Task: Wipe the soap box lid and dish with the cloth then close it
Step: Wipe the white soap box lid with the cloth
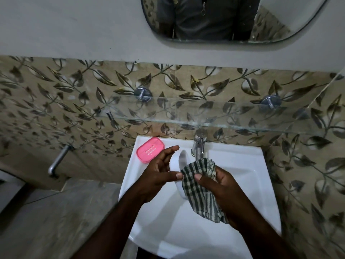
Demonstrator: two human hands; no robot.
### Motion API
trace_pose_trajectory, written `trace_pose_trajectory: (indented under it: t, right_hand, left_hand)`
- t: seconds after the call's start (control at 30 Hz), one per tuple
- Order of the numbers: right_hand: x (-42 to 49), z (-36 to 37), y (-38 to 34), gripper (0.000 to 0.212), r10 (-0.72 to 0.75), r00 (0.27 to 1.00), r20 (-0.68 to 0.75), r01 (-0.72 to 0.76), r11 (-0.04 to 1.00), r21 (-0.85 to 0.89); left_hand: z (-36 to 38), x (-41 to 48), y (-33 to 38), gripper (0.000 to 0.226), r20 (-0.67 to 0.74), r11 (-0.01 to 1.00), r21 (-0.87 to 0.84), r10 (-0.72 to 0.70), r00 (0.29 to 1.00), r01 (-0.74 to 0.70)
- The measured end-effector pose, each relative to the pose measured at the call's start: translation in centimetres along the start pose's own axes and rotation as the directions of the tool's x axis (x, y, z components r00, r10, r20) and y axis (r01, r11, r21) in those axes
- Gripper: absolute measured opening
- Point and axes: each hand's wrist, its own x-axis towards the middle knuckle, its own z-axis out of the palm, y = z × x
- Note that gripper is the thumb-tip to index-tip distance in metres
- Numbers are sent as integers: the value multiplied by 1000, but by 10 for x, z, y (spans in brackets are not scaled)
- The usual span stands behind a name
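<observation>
**Here, white lid (pixel 177 161) first, pink dish (pixel 150 150) waiting**

The left hand (pixel 158 171) grasps the white lid by its edge, hollow side turned toward the right hand (pixel 222 186), which clutches the checked cloth (pixel 199 191) against it. Both hang over the sink (pixel 242 165), likely to catch drips. The pink dish sits apart on the rim's back-left corner, probably awaiting its turn.

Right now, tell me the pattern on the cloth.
The cloth is checked in dark green and cream stripes; the head view shows it.
</observation>
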Motion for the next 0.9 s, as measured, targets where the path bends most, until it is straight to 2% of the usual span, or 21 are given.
trace_pose_trajectory:
  t: [0.2, 0.37, 0.43, 0.6, 0.7, 0.8, 0.9]
  right_hand:
    - [-2, -3, -8, 15, -40, 995, -90, 47, 996, 77]
    - [-6, 2, -8, 21, -106, 993, 60, 111, 990, -85]
    - [-6, 6, -4, 24, -96, 994, 57, 101, 991, -89]
    - [-5, 7, -7, 20, -102, 994, 28, 104, 993, -56]
    - [-3, 9, -9, 15, -105, 994, -5, 105, 994, -9]
    - [0, 10, -7, 13, -74, 996, -49, 79, 991, 110]
    - [2, 10, -2, 15, -33, 997, -72, 46, 981, 190]
  left_hand:
    - [-1, -5, 11, 90, 76, 998, -54, -10, 997, 14]
    - [5, -7, 15, 97, 118, 999, 0, -41, 992, 41]
    - [6, -6, 14, 100, 111, 999, 40, -38, 993, 34]
    - [8, -2, 11, 85, 54, 992, 126, 15, 998, -21]
    - [13, -3, 9, 81, 8, 991, 127, 37, 999, -37]
    - [17, -5, 5, 82, -21, 993, 103, 54, 998, -52]
    - [17, -6, 5, 91, -35, 994, 102, 53, 998, -49]
